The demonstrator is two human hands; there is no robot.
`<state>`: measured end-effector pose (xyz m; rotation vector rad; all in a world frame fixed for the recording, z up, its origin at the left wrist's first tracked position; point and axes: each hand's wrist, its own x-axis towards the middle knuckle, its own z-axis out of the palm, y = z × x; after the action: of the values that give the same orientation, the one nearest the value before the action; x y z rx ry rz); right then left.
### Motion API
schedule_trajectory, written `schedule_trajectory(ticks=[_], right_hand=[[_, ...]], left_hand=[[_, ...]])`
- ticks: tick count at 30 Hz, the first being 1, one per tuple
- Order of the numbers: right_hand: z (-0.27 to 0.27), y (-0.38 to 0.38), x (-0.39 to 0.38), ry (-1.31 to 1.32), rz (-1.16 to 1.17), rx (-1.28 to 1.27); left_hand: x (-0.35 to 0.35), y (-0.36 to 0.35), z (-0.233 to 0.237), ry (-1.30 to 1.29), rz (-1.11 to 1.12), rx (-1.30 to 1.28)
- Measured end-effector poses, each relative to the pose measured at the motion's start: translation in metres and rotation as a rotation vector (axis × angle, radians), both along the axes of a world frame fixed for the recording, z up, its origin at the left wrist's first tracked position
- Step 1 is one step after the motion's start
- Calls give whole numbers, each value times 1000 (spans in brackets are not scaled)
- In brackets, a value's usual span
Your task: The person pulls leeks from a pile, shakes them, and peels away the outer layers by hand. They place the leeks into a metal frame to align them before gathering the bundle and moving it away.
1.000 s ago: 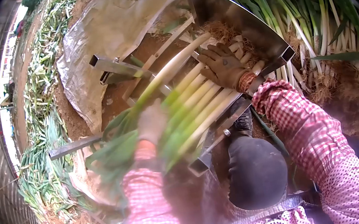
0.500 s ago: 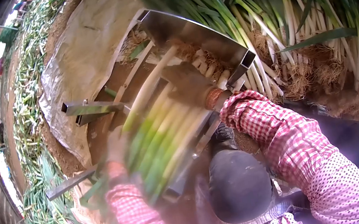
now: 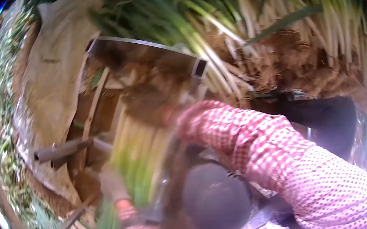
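A row of long green onions [image 3: 135, 154] lies side by side in a metal frame, white ends away from me and green parts toward me. My right hand [image 3: 146, 103] is over their white ends near the roots, its fingers smeared by motion. Beside the green parts, on the left, is my left hand [image 3: 112, 183]; it too is blurred, and I cannot make out its fingers. The frame's metal end plate [image 3: 143, 61] stands just beyond my right hand.
A large pile of green onions with roots [image 3: 273, 50] lies beyond the frame and to the right. Metal bars [image 3: 64, 150] stick out on the left near a pale sheet [image 3: 50, 81]. Cut leaves [image 3: 6, 153] cover the ground far left. My knee [image 3: 216, 199] is close to the frame.
The view has shifted, so the frame and pile appear further left. My right hand stays over the white ends. The separate stalk at the row's left side no longer stands apart.
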<state>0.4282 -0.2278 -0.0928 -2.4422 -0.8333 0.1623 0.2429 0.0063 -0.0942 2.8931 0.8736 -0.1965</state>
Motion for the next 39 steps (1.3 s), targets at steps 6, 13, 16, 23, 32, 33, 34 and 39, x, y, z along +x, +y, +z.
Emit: schedule_trajectory(ticks=[6,13,16,23,32,33,34,39], right_hand=[[-2,-19,-30,-310,-74,326],[-24,-212,-61,290,-585,251],[-53,-237,-17,244,-864,-577],[-74,-274,-6,650,-648,-135],[78,-300,-66,859,-482,821],[109,-289,-89,824,-442,845],[141,-277,-112,789,-402,870],[233,-241,-223,586,-3,642]], left_hand=[[13,-4,0,54,-4,143],[-3,28,-33,22,-61,172],[7,5,-8,98,0,159],[8,13,-18,58,-19,153],[34,60,22,-363,-195,-521],[53,12,70,-608,-161,-563],[66,-29,110,-587,-168,-768],[88,-188,243,-637,-1210,111]])
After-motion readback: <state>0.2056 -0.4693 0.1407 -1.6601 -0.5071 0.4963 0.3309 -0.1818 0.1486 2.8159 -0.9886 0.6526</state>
